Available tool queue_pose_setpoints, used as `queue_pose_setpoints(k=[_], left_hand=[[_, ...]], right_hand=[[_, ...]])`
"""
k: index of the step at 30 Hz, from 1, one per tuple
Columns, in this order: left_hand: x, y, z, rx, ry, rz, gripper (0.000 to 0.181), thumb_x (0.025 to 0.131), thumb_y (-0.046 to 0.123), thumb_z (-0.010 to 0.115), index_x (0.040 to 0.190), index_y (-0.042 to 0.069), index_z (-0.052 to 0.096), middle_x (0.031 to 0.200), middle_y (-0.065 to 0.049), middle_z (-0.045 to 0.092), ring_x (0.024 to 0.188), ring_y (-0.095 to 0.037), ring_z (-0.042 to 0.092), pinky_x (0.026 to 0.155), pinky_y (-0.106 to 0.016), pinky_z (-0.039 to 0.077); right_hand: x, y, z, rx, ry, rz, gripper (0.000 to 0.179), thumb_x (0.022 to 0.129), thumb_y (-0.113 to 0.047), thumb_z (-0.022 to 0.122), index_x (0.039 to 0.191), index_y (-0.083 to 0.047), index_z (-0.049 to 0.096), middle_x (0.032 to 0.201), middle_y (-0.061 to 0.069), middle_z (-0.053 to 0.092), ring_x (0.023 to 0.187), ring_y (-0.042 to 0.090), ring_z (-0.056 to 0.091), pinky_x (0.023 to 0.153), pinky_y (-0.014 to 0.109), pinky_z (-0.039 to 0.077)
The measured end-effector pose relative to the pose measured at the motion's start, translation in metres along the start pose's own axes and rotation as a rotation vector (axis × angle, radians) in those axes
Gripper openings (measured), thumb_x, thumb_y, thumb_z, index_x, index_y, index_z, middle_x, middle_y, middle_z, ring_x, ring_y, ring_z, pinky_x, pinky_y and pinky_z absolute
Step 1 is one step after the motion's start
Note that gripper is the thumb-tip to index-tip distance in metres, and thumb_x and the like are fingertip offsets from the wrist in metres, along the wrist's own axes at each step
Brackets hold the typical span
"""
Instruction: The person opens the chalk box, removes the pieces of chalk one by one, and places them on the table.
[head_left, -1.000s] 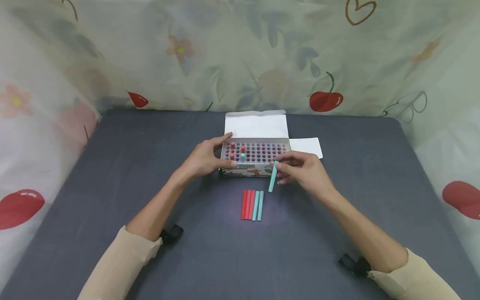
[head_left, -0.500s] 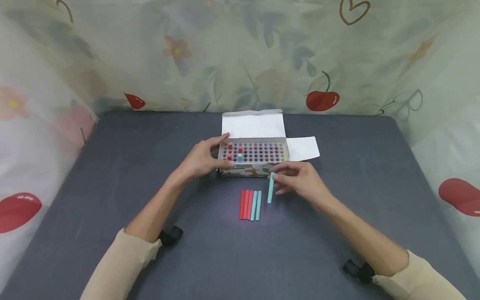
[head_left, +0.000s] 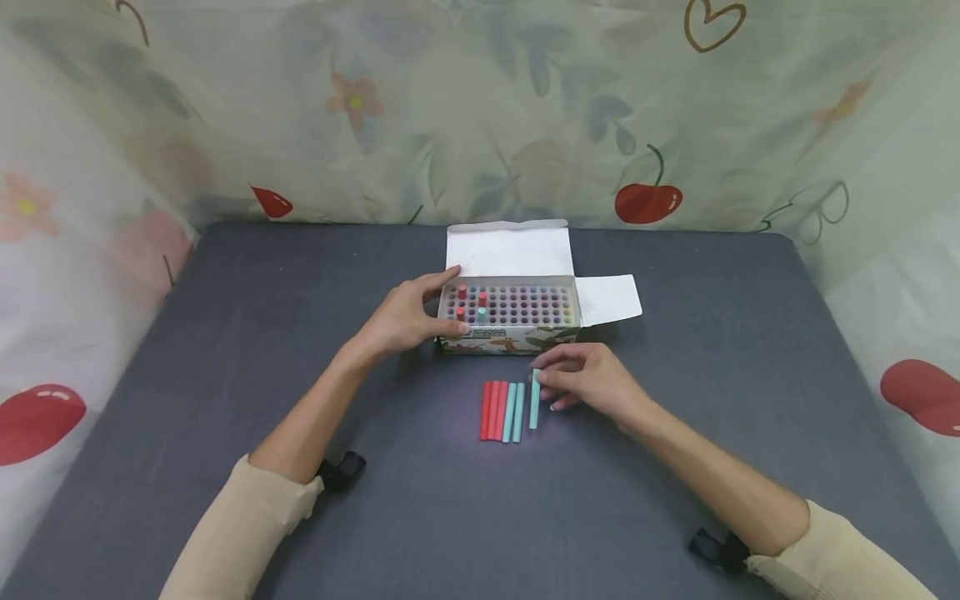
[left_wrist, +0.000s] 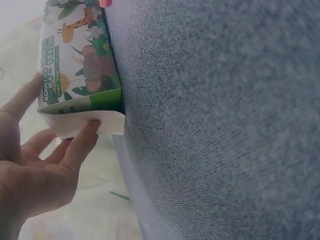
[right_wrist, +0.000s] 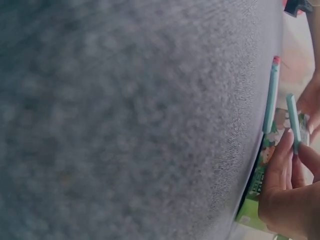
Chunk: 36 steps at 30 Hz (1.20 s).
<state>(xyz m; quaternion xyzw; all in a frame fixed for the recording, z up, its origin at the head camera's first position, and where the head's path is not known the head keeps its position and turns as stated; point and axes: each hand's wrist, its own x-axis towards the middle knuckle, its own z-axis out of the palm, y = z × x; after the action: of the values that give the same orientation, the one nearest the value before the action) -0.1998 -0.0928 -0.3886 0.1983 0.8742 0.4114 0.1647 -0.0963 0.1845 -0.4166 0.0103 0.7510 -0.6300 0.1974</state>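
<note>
In the head view, an open chalk box point(head_left: 517, 342) stands at the table's middle, its top pierced with rows of holes. Several red and teal ends point(head_left: 482, 298) stick up from its left part. My left hand point(head_left: 408, 315) holds the box's left end, thumb at the front edge and a finger at the back corner. My right hand point(head_left: 588, 382) pinches a teal chalk stick point(head_left: 535, 404) by its far end, just right of a row of red chalks point(head_left: 492, 410) and teal chalks point(head_left: 513, 412). In the right wrist view, that held stick point(right_wrist: 293, 117) appears apart from the row.
The box's white lid point(head_left: 510, 250) stands raised behind it, and a white side flap point(head_left: 609, 298) sticks out to the right. A dark grey cloth point(head_left: 480, 533) covers the table. Patterned curtains point(head_left: 450, 108) hang behind and at both sides.
My right hand has moved from the box's front right corner toward me, lowering the teal chalk stick beside the row. The left hand has stayed on the box.
</note>
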Motion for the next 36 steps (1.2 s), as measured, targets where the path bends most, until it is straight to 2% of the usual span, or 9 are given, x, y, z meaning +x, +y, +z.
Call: queue_pose_setpoints(k=[14,24,36], left_hand=[[0.001,0.0,-0.001,0.013,-0.009,0.002,0.09,0.084,0.028,0.082,0.157,0.023,0.031,0.156,-0.01,0.038,0.144,-0.028,0.034,0.111,-0.05,0.034],[0.0,0.0,0.0,0.008,-0.006,-0.005,0.09,0.084,0.029,0.082,0.157,0.024,0.031,0.157,-0.009,0.036,0.144,-0.027,0.033,0.111,-0.05,0.034],[0.0,0.0,-0.001,0.009,-0.001,-0.008,0.09,0.084,0.028,0.083,0.157,0.024,0.031,0.156,-0.01,0.037,0.144,-0.028,0.034,0.11,-0.05,0.034]], right_hand=[[0.006,0.01,0.001,0.025,-0.015,0.086,0.028,0.09,-0.004,0.071,0.114,0.008,0.068,0.094,0.018,0.074,0.079,0.019,0.072,0.071,0.038,0.059],[0.011,0.014,0.003,-0.009,-0.014,0.081,0.026,0.086,-0.002,0.075,0.108,0.012,0.069,0.093,0.021,0.073,0.076,0.021,0.073,0.069,0.036,0.059],[0.012,0.012,0.002,-0.036,0.005,0.114,0.023,0.087,-0.005,0.076,0.107,0.007,0.073,0.096,0.018,0.074,0.078,0.021,0.074,0.07,0.034,0.059]])
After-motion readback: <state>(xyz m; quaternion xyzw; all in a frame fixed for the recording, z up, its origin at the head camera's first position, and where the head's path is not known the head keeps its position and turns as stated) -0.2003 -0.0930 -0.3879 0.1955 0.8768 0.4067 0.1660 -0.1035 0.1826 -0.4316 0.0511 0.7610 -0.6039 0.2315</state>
